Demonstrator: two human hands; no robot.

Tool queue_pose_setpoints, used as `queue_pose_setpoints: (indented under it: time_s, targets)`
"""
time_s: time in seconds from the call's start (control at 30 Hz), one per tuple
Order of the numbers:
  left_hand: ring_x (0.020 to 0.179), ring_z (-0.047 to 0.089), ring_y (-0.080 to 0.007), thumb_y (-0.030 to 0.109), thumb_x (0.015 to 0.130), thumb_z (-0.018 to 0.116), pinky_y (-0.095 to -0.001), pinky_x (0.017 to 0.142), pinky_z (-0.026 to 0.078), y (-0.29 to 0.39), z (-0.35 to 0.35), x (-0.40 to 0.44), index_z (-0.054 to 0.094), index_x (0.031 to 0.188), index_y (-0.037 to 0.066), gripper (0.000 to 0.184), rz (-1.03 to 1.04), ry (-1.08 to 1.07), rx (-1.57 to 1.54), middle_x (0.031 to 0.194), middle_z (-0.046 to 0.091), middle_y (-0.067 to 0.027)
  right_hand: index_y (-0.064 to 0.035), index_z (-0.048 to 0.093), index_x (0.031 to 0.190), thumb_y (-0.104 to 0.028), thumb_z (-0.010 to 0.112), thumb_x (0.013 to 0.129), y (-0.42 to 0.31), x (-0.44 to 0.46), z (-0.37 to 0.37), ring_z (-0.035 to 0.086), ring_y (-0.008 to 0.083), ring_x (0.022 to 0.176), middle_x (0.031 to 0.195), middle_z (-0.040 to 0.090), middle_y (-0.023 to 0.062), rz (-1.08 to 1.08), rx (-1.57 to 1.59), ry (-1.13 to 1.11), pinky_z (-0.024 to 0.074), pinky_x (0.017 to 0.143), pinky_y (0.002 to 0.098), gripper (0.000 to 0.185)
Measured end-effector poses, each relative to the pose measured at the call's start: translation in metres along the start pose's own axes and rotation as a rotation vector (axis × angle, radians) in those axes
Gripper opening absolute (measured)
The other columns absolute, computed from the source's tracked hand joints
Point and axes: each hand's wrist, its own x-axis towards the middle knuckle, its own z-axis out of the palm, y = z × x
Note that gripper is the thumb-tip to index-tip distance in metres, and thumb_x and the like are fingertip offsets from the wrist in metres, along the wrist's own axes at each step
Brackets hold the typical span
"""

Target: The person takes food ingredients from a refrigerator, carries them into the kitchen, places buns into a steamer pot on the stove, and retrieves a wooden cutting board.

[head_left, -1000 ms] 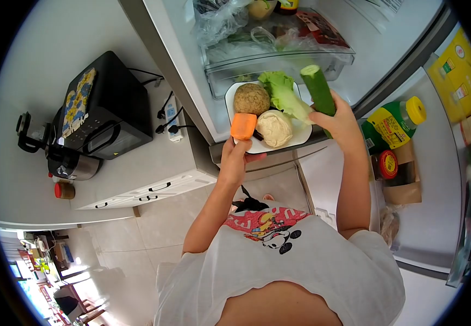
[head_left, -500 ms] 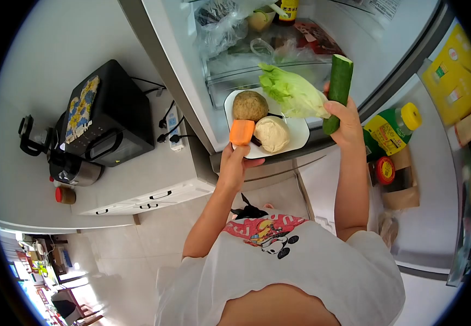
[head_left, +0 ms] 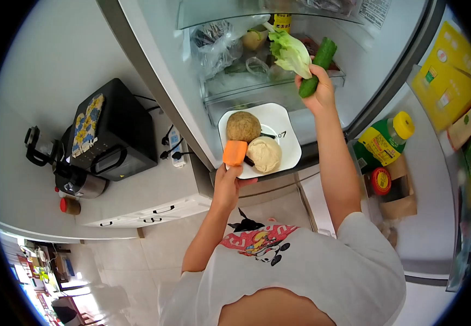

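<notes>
My left hand (head_left: 228, 187) grips the near rim of a white square plate (head_left: 290, 146), its thumb by the carrot piece. On the plate lie a brown round potato-like vegetable (head_left: 243, 126), an orange carrot piece (head_left: 235, 153) and a pale dough-like ball (head_left: 264, 154). A small dark object between them is mostly hidden. Reaching into the open fridge, my right hand (head_left: 319, 93) is closed around a cut cucumber (head_left: 319, 65) and a light green lettuce leaf (head_left: 291, 52). Both are held above the fridge's lower shelf, to the right of and beyond the plate.
Plastic bags (head_left: 214, 48) and a yellow-labelled bottle (head_left: 282, 23) are inside the fridge under a glass shelf (head_left: 268, 12). The open door holds a green bottle (head_left: 385, 140) and a red-lidded jar (head_left: 381, 181). A black oven (head_left: 117, 133) stands on the left counter (head_left: 132, 198).
My right hand has moved forward and left, deeper into the fridge, with the cucumber and lettuce, which no longer overlap the plate. The plate appears slightly lower in view.
</notes>
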Motion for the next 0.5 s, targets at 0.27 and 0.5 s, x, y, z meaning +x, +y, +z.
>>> queue_pose_setpoints:
  time_s: [0.27,0.5]
  targets:
    - [0.089,0.056,-0.0177,0.01,0.076,0.043,-0.0364,0.066,0.055,-0.005,-0.009,-0.004,0.038,0.115,-0.001,0.041,0.012,0.061,0.01,0.103,0.051,-0.0087,-0.0054,0.049,0.094,-0.002,0.058,0.072,0.009,0.069,0.019,0.054,0.0164,0.074,0.087,0.054,0.0056,0.013,0.146,0.012,0.0473,0.062,0.0284,0.024]
    - [0.084,0.056,-0.016,0.009,0.076,0.043,-0.0365,0.067,0.055,-0.005,-0.01,-0.007,0.04,0.111,-0.002,0.037,0.02,0.103,-0.032,0.097,0.05,-0.0063,-0.0036,0.05,0.09,-0.004,0.058,0.074,0.017,0.116,0.012,0.054,0.0154,0.07,0.084,0.055,0.0055,0.04,0.066,0.005,0.0461,0.056,0.0257,0.018]
